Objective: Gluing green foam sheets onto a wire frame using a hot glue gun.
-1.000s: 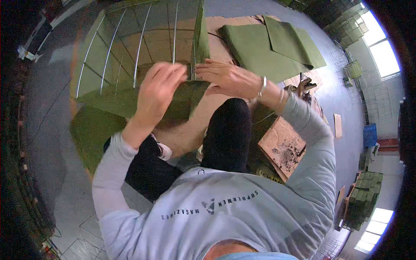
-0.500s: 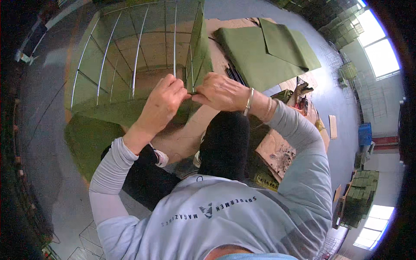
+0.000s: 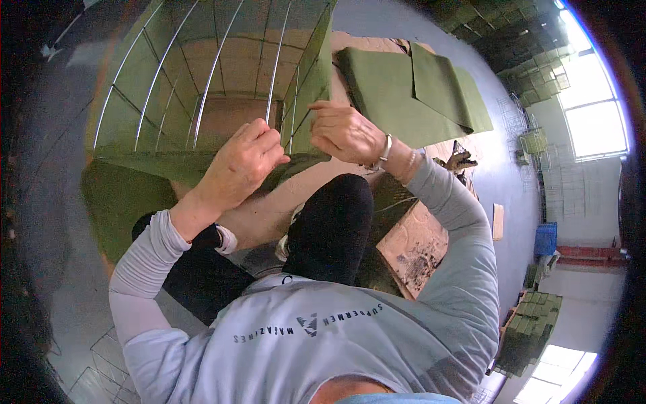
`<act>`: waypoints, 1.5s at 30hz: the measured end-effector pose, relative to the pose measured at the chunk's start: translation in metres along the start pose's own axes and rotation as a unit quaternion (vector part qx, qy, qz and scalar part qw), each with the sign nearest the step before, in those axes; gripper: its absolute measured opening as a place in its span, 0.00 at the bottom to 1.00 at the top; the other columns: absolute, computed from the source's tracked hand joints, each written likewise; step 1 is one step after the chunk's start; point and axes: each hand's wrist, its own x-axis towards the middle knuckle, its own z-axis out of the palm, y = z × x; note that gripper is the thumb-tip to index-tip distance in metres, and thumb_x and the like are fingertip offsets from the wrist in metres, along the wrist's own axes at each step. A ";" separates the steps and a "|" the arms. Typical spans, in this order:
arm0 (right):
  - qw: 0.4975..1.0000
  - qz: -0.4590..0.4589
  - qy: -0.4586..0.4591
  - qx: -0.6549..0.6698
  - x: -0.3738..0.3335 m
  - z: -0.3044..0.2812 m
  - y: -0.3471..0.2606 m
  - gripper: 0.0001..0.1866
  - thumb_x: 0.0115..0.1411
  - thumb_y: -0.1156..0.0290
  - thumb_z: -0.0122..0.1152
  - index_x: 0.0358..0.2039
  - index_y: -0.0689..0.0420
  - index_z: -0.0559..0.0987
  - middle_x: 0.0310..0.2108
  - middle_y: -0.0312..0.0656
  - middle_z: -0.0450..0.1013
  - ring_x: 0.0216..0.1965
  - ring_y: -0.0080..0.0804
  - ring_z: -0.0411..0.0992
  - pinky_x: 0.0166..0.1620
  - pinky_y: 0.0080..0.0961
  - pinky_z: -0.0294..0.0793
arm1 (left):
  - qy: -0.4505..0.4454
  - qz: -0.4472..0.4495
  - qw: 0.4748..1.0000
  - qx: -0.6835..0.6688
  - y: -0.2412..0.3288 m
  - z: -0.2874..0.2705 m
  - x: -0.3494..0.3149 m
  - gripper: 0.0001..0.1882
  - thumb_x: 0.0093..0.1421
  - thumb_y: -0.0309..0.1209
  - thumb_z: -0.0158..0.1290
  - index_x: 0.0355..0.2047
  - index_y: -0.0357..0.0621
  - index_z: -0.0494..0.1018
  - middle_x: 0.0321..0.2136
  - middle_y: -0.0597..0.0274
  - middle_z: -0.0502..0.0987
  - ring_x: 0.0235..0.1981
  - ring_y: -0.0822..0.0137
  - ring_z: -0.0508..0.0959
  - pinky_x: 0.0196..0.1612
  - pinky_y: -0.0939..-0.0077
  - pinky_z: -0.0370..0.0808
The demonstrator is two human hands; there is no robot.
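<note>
A metal wire frame (image 3: 217, 74) with green fabric panels (image 3: 138, 91) stands in front of me, its bars running toward my hands. My left hand (image 3: 243, 165) is closed at the near lower corner, where one bar ends by its fingers. What it pinches is hidden. To the right of that corner, my right hand (image 3: 344, 135) is raised with fingers curled and pressed together. A thin dark line shows by its fingertips; I cannot tell whether it is held or is part of the frame. The two hands are apart.
Folded green fabric (image 3: 404, 87) lies on cardboard at the far right. Beside my right knee is a stained cardboard piece (image 3: 414, 249). Stacked green bundles (image 3: 531, 330), a blue crate (image 3: 546, 238) and wire frames (image 3: 565, 182) stand along the right side.
My hands have come apart from where they met at the corner. The right hand has moved up and right; the left has shifted slightly down and left. The view has shifted a little.
</note>
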 end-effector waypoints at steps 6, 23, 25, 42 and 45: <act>0.992 0.076 -0.096 0.018 0.022 0.004 0.016 0.07 0.55 0.73 0.61 0.27 0.64 0.78 0.34 0.46 0.77 0.36 0.46 0.75 0.52 0.35 0.72 | 0.008 -0.020 1.000 -0.021 -0.004 0.002 -0.002 0.08 0.49 0.28 0.59 0.23 0.38 0.71 0.26 0.61 0.67 0.36 0.61 0.69 0.41 0.69 0.71; 0.826 0.551 -0.080 -0.089 0.039 -0.004 -0.023 0.28 0.57 0.49 0.54 0.23 0.69 0.77 0.23 0.61 0.73 0.28 0.53 0.76 0.36 0.44 0.74 | 0.024 -0.008 0.999 -0.027 -0.004 0.007 -0.006 0.07 0.51 0.29 0.57 0.27 0.39 0.72 0.29 0.60 0.68 0.38 0.60 0.69 0.43 0.68 0.71; 0.795 0.587 -0.141 -0.065 0.039 -0.012 -0.029 0.27 0.57 0.50 0.54 0.25 0.66 0.79 0.25 0.61 0.73 0.30 0.53 0.76 0.37 0.44 0.74 | 0.033 -0.012 0.999 -0.036 -0.003 0.007 -0.007 0.08 0.52 0.30 0.56 0.27 0.39 0.72 0.29 0.59 0.68 0.38 0.60 0.69 0.44 0.68 0.71; 0.807 0.581 -0.089 -0.057 0.031 0.000 -0.027 0.24 0.53 0.54 0.53 0.22 0.67 0.79 0.26 0.61 0.75 0.34 0.57 0.76 0.42 0.45 0.74 | 0.043 -0.006 0.999 -0.013 -0.004 0.013 -0.009 0.07 0.53 0.31 0.55 0.25 0.40 0.72 0.28 0.60 0.68 0.39 0.61 0.68 0.45 0.69 0.70; 0.781 0.611 -0.091 -0.092 0.034 -0.001 -0.029 0.23 0.51 0.56 0.53 0.24 0.68 0.79 0.27 0.62 0.74 0.35 0.58 0.75 0.42 0.45 0.74 | 0.037 -0.007 0.999 -0.015 -0.005 0.016 -0.009 0.07 0.53 0.31 0.55 0.25 0.41 0.72 0.28 0.61 0.68 0.39 0.62 0.68 0.45 0.70 0.70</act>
